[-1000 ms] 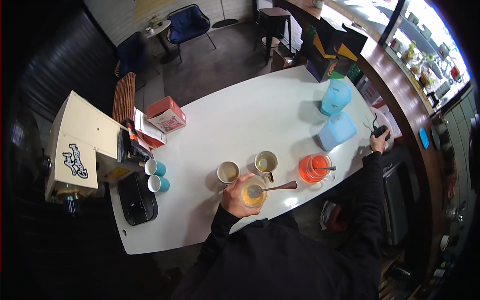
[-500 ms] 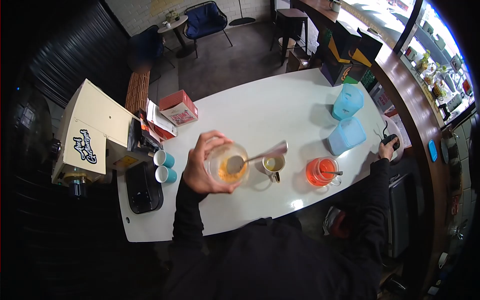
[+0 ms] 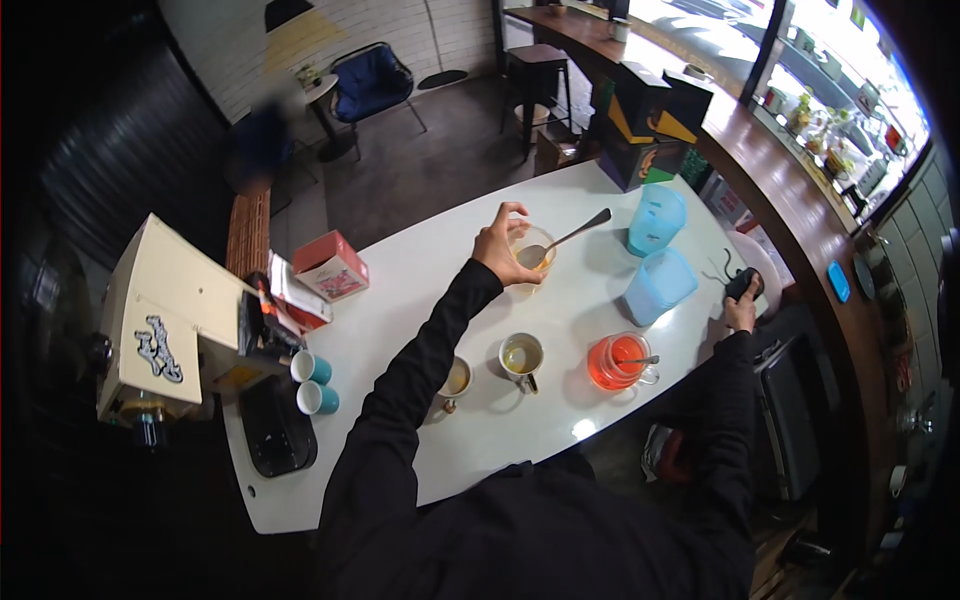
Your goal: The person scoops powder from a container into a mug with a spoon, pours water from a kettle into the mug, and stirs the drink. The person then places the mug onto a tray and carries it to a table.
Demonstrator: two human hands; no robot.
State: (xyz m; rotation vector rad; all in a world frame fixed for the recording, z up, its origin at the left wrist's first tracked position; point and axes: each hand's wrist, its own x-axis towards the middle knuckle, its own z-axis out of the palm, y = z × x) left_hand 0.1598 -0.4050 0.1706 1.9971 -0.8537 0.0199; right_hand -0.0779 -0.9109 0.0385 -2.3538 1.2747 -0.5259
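My left hand [image 3: 508,250] is wrapped round the side of a clear cup [image 3: 540,285] at the middle of the white table. A metal spoon [image 3: 575,230] leans in it, and something orange-yellow shows inside. Whether the cup touches the tabletop I cannot tell. My right hand [image 3: 741,308] grips a small black object [image 3: 744,282] with a thin dark curved piece, beyond the table's right edge; its kind is unclear. Nearer my body stand two mugs, one [image 3: 521,356] in view and another [image 3: 456,377] partly behind my left sleeve. A glass mug of red drink [image 3: 612,368] holds a spoon.
Two blue translucent pitchers, one far [image 3: 657,220] and one near [image 3: 662,287], stand at the right. On the left are a cream machine [image 3: 180,310], two teal cups [image 3: 317,398] and a red box [image 3: 331,265]. Dark boxes [image 3: 645,125] rise at the far right corner.
My left hand has carried the cup and spoon away from my body and to the right, uncovering a second mug. My right hand stays on the black object. The camera view has shifted.
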